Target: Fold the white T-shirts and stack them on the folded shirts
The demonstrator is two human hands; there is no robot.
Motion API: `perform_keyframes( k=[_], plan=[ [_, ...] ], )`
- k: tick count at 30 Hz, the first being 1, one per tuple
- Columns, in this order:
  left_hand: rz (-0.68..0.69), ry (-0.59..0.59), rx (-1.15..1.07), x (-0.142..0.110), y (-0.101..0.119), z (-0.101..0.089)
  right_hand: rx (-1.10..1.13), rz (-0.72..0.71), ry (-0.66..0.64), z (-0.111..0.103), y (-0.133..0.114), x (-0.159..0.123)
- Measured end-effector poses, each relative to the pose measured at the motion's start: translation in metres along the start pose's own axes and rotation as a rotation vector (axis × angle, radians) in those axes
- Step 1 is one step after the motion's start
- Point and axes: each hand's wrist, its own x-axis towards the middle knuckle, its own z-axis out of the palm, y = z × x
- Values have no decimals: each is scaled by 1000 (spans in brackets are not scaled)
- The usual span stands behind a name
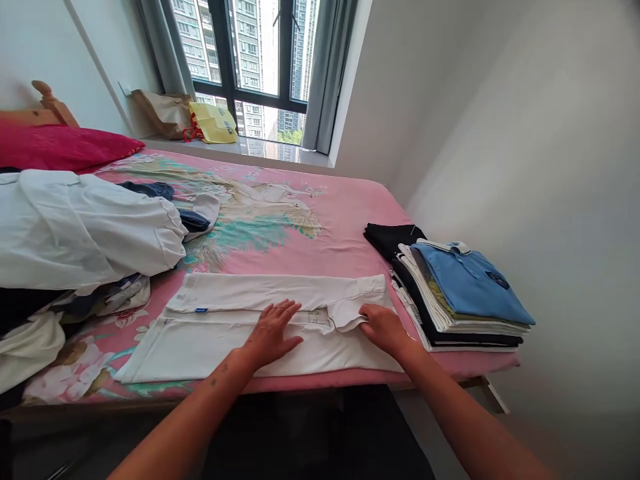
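A white shirt (210, 347) lies on the bed along its near edge, its sides folded inward so that two long edges meet near the middle. A small blue tag shows on the left part of the folded edge, and faint print shows in the gap. My left hand (273, 337) rests flat on the middle of the shirt, fingers stretched out. At the right end, my right hand (383, 328) pinches a flap of the white cloth, with its fingers closed on it.
A stack of folded clothes (465, 287), a blue polo shirt on top, stands at right beside folded black cloth (393, 239). Loose clothes (90, 227) are heaped at left on the pink bedsheet (345, 220). A yellow bag (215, 123) and brown paper bag (163, 113) sit by the window.
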Motion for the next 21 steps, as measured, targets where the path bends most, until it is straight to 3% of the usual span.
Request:
perform_keyframes(
  k=[4,8,11,13,17,21],
  plan=[
    [54,8,-37,45,70,46,51,-28,80,-16,-9,6],
    [-108,18,-129,84,94,61,163,-94,205,-26,-8,4],
    [-239,1,-306,103,92,53,267,-92,396,-23,4,-14],
    [-291,20,-401,112,90,43,314,-113,418,-14,14,-30],
    [-281,1,-413,126,92,19,353,-278,205,13,26,-46],
    [-191,-42,-362,135,97,2,344,-367,29,34,26,-18]
  ],
)
